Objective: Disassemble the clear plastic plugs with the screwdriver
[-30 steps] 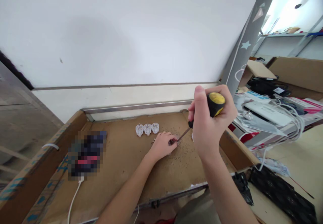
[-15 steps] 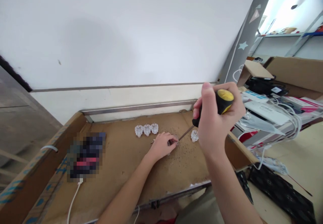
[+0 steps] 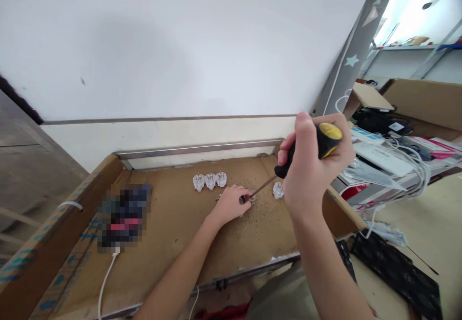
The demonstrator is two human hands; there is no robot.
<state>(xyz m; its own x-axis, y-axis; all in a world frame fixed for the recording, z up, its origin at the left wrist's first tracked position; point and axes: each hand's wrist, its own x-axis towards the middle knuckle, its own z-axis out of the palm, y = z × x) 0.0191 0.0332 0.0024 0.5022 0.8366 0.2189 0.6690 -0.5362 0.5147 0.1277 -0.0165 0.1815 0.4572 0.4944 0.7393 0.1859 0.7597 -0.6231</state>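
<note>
My right hand (image 3: 315, 161) is wrapped round the black and yellow handle of a screwdriver (image 3: 330, 134). The shaft slants down to the left, its tip at a small clear piece (image 3: 251, 198) on the cardboard. My left hand (image 3: 233, 202) rests on the cardboard with thumb and fingers closed round that piece, which they partly hide. Behind it, three clear plug parts (image 3: 210, 181) stand side by side, metal pins showing. One more clear plug part (image 3: 277, 190) lies to the right, close beside my right hand. Small dark screws (image 3: 262, 219) are scattered around the piece.
A blurred-out dark object (image 3: 126, 216) with a white cable lies at the left of the cardboard tray (image 3: 173, 262). Boxes and coiled white cables (image 3: 415, 171) are piled at the right. A white panel (image 3: 162, 60) rises behind the tray.
The screwdriver tip has shifted slightly left to the piece by my left fingers, and its handle is slightly further right. The camera view has shifted a little.
</note>
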